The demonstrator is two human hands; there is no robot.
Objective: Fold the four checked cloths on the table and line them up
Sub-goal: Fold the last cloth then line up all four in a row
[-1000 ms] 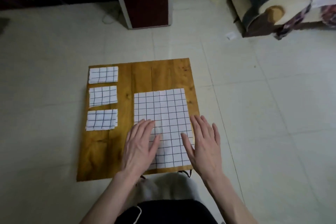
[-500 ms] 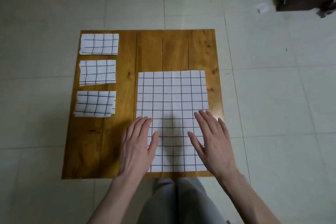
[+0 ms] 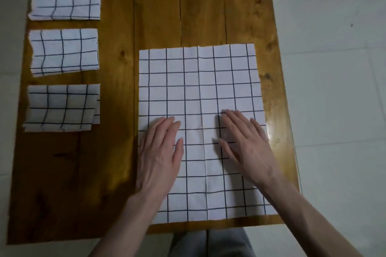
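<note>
Currently, left hand [image 3: 159, 153] and right hand [image 3: 245, 145] rest flat, fingers straight, on the unfolded cloth [image 3: 198, 85] by the table's [image 3: 117, 162] near-right corner; its long axis runs away from them.

1. No words, labels, brands, numbers or signs can be read anywhere in the head view; the four checked cloths carry only a plain grid of dark lines on white.
2. The wooden table [image 3: 158, 16] shows bare grain and knots, with no lettering.
</note>
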